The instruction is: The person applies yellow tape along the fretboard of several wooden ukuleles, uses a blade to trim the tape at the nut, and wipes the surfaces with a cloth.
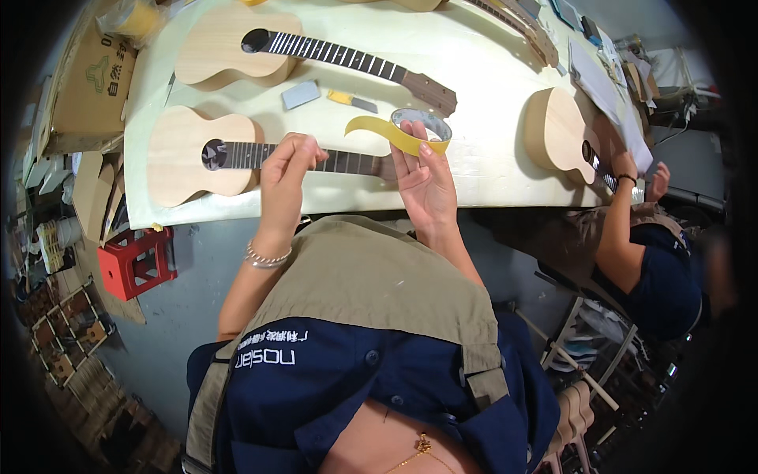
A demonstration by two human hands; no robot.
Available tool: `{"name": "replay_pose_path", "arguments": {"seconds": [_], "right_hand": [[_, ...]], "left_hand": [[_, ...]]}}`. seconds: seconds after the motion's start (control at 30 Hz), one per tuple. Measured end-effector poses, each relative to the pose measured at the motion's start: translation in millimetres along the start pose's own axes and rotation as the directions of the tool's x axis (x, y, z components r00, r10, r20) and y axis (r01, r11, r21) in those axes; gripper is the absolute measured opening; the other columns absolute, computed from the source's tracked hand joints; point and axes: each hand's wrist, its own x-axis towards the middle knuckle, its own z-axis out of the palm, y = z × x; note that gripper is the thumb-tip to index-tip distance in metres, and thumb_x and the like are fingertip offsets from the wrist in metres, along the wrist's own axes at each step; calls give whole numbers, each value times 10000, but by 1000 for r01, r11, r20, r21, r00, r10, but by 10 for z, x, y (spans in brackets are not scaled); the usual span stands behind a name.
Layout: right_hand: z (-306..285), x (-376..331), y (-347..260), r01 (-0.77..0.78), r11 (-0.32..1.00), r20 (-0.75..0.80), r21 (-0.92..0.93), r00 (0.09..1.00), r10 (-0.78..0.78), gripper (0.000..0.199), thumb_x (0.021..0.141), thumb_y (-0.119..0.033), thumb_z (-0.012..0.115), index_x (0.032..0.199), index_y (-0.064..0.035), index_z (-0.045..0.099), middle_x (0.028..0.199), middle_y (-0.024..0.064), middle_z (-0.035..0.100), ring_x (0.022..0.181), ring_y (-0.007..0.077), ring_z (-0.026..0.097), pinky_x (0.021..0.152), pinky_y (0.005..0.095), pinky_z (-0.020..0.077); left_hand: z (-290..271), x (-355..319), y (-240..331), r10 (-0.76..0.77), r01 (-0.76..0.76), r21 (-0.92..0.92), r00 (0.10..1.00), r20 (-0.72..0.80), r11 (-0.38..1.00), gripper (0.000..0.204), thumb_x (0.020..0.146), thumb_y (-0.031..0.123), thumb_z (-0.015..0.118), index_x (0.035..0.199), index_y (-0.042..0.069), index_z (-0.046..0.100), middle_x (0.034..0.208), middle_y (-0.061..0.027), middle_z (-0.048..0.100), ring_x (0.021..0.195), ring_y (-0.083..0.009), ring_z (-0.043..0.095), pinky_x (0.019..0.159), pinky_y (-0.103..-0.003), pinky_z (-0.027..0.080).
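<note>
My right hand (pixel 426 182) holds up a roll of yellow tape (pixel 434 148), with fingers inside its ring. A loose strip of tape curls out to the left from the roll. My left hand (pixel 288 166) is closed in a pinch above the fretboard of the near ukulele (pixel 189 162); whatever its fingertips hold, if anything, I cannot make out. That pale, unfinished ukulele lies face up, its neck pointing right and partly hidden behind my hands. Beyond it lie a grey-blue rectangular block (pixel 301 95) and a yellow-handled blade (pixel 352 100).
A second ukulele (pixel 225 47) lies farther back on the pale table (pixel 482 174). At the right, a co-worker's hand (pixel 624 164) is at another ukulele (pixel 549 130). A cardboard box (pixel 91 79) and a red stool (pixel 118 268) stand left.
</note>
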Motion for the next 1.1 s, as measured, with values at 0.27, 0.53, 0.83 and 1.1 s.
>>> {"name": "replay_pose_path", "arguments": {"seconds": [0.27, 0.53, 0.83, 1.1], "right_hand": [[147, -137, 377, -87, 996, -42, -6, 995, 87, 471, 869, -89, 586, 1296, -42, 394, 1323, 97, 454, 1283, 209, 398, 1122, 390, 316], [-121, -143, 356, -172, 610, -27, 773, 953, 303, 436, 813, 7, 580, 1237, -68, 512, 1327, 37, 519, 1290, 187, 418, 1125, 439, 232], [-1429, -93, -727, 433, 360, -5, -826, 634, -773, 445, 957, -117, 409, 1380, -81, 277, 1201, 164, 599, 1210, 239, 500, 1042, 381, 304], [-248, -13, 339, 338, 265, 360, -903, 932, 40, 254, 916, -170, 525, 1128, -77, 628, 931, 87, 644, 753, 143, 598, 684, 284, 469]], "left_hand": [[-73, 40, -146, 125, -102, 287, 990, -63, 952, 429, 793, 125, 735, 1132, -43, 531, 1056, -106, 591, 925, -132, 594, 791, -270, 532], [-595, -32, -200, -236, 254, 240, 967, -102, 937, 75, 843, 61, 658, 861, -8, 636, 793, -39, 654, 670, -80, 600, 646, -219, 527], [-2444, 193, 139, 319, 83, 860, 907, -274, 504, 122, 845, 144, 674, 854, 25, 648, 811, -25, 627, 777, -87, 562, 671, -206, 464], [-1560, 147, 669, 196, -63, 908, 980, -22, 414, 85, 780, 49, 696, 832, -3, 653, 786, -33, 640, 761, -117, 584, 733, -250, 458]]}}
